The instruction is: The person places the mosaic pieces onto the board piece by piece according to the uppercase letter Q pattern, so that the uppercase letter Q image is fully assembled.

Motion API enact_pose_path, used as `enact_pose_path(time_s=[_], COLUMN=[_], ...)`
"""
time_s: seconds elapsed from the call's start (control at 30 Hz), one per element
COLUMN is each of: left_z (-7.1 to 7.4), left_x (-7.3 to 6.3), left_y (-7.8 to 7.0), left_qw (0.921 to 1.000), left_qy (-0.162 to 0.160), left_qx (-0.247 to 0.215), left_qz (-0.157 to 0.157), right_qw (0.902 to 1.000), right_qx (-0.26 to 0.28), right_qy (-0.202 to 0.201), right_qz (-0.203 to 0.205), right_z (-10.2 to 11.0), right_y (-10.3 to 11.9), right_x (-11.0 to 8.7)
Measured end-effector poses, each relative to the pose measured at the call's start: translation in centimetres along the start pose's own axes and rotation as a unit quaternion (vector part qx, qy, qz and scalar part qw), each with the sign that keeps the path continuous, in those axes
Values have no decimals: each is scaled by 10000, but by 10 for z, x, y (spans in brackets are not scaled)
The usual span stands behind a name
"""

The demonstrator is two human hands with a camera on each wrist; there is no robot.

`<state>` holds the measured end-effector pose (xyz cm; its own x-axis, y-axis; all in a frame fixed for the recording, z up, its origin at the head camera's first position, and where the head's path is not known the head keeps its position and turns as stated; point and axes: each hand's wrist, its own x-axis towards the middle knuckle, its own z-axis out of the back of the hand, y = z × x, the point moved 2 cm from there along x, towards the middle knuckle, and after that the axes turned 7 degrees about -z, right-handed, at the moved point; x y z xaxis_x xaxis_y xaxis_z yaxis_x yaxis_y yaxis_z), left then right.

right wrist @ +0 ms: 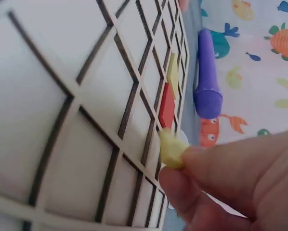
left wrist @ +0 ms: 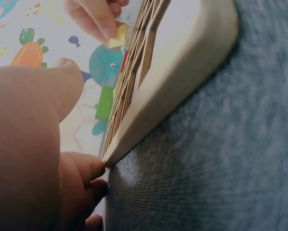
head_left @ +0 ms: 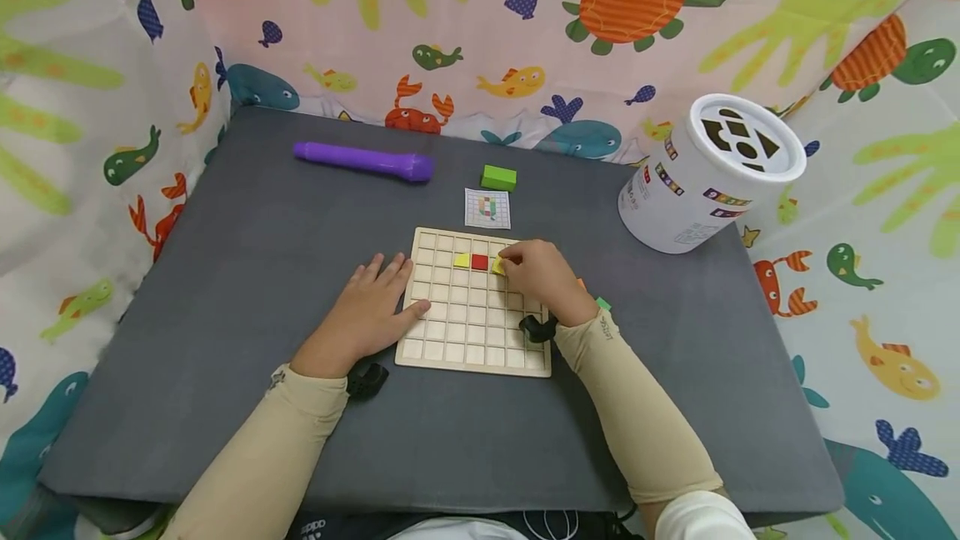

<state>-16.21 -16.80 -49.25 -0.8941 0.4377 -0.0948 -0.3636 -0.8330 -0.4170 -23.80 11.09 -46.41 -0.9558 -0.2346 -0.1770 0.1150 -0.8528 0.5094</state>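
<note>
A wooden grid board (head_left: pixel 465 332) lies on the grey table. In one of its upper rows sit a yellow tile (head_left: pixel 461 260) and, right beside it, a red tile (head_left: pixel 479 262). My right hand (head_left: pixel 543 273) pinches a second yellow tile (right wrist: pixel 173 149) between thumb and finger, at the cell to the right of the red one. My left hand (head_left: pixel 375 307) lies with fingers spread at the board's left edge, its thumb over the rim. In the left wrist view the fingertips (left wrist: pixel 93 166) touch the board's corner.
Behind the board lie a small pattern card (head_left: pixel 487 209) and a green block (head_left: pixel 498 177). A purple toy microphone (head_left: pixel 363 161) lies at the back left. A white tub (head_left: pixel 675 190) with a shape-hole lid stands back right. Orange and green pieces (head_left: pixel 603 304) peek out by my right wrist.
</note>
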Motion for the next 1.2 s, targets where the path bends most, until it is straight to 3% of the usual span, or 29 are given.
enact_pose_path(time_s=[0.33,0.5,0.63,0.77,0.87,1.03,1.2], left_z=[-1,-2,-1,0,-1,-3,-5], left_x=[-2,-3,-3,1,4,3,3], left_y=[0,1,0,0,0,1,0], left_qw=[10000,10000,10000,10000,10000,9999,9999], left_qy=[41,48,54,12,27,129,145], left_qx=[31,-1,-4,-8,30,64,50], left_qz=[79,60,28,-33,-35,21,47], right_qw=[9966,9983,9976,9945,9952,9894,9814], right_qx=[-761,-475,160,417,116,-629,-915], right_qy=[-273,-259,-644,-961,-885,-707,-1055], right_qz=[155,213,211,-19,-407,-1106,-1319], right_z=[-9,23,60,78,71,41,26], right_y=[-1,6,9,-15,-48,-93,-103], right_x=[12,-5,-31,-51,-56,-56,-50])
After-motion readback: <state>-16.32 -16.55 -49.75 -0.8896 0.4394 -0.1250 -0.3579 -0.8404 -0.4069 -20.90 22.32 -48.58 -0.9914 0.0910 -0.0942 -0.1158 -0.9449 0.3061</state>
